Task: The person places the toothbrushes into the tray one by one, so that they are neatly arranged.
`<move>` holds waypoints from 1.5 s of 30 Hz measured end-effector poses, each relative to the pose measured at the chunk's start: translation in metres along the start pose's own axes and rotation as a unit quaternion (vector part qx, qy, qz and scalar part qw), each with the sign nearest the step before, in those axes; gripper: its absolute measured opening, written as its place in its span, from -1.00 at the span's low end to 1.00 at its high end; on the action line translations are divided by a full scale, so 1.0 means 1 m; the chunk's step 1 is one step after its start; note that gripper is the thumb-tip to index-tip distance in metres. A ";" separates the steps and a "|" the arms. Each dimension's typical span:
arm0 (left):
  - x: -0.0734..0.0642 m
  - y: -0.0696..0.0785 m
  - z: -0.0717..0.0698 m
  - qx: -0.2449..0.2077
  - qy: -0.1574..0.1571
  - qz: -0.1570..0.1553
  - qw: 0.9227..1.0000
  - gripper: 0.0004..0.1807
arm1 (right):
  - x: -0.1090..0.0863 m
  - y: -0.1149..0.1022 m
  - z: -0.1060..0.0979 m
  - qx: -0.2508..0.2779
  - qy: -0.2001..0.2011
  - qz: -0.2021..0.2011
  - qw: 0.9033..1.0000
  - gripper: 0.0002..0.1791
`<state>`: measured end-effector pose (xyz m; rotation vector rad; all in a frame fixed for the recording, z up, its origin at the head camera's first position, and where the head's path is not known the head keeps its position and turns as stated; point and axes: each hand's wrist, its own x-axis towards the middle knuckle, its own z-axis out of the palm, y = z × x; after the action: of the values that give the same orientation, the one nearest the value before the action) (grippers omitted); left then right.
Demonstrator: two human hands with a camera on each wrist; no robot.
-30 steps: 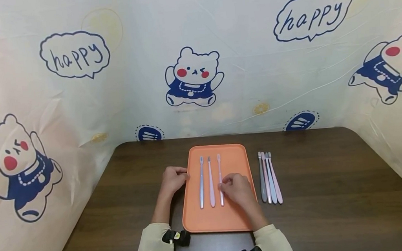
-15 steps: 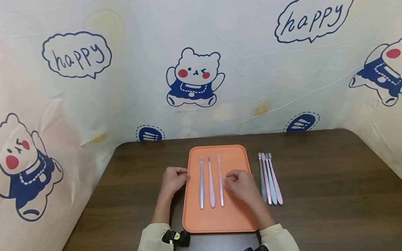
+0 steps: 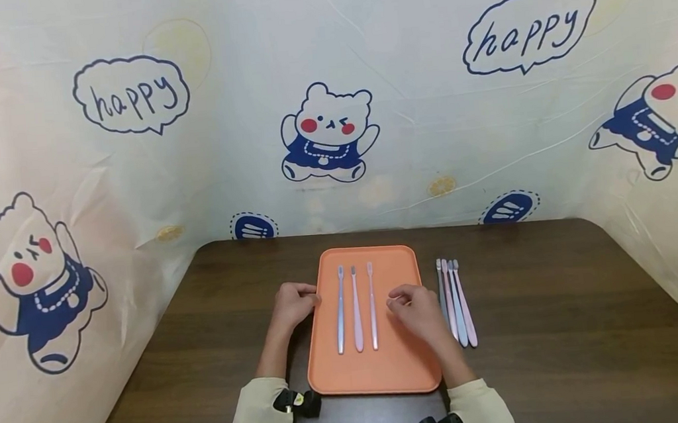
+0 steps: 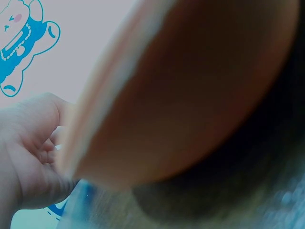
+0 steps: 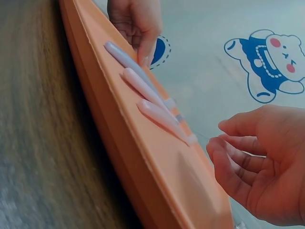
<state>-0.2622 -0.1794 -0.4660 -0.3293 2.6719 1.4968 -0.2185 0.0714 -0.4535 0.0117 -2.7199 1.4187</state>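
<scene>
An orange tray (image 3: 346,375) holds three toothbrushes laid side by side: a blue toothbrush (image 3: 340,317), a light purple-pink toothbrush (image 3: 357,323) and a pale pink toothbrush (image 3: 374,318). At the tray's left rim, my left hand (image 3: 292,303) holds the edge between thumb and fingers; part of its grip is hidden behind the rim in the left wrist view. My right hand (image 3: 417,311) hovers over the tray's right side, fingers loosely bent, nothing held. In the right wrist view, a gap separates the right hand (image 5: 262,162) from the pale pink toothbrush (image 5: 162,117).
Several more toothbrushes (image 3: 459,308) in grey, pink and blue lie close together on the dark wooden table (image 3: 562,313), just right of the tray. Behind the table hangs a pale curtain (image 3: 428,131) printed with cartoon bears.
My right hand has let go of the pale pink toothbrush and drawn back to the right. That toothbrush stays on the tray. The left hand keeps its place at the rim.
</scene>
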 end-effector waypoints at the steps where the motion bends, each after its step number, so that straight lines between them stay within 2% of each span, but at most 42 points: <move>1: 0.000 0.000 0.000 0.000 0.000 0.000 1.000 -0.72 | 0.000 0.000 -0.001 0.001 0.000 0.002 1.000 -0.82; 19: 0.001 -0.002 0.001 -0.004 0.005 0.015 1.000 -0.73 | 0.000 0.006 -0.016 0.006 0.006 0.016 1.000 -0.77; 32: 0.000 -0.001 0.001 -0.001 0.001 0.009 1.000 -0.72 | 0.001 0.011 -0.022 0.007 0.010 0.009 1.000 -0.77; 45: 0.001 -0.002 0.000 0.005 -0.001 0.006 1.000 -0.72 | 0.002 0.017 -0.036 0.009 0.018 0.020 1.000 -0.74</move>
<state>-0.2633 -0.1803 -0.4680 -0.3128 2.6832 1.4862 -0.2189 0.1107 -0.4474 -0.0661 -2.6936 1.4402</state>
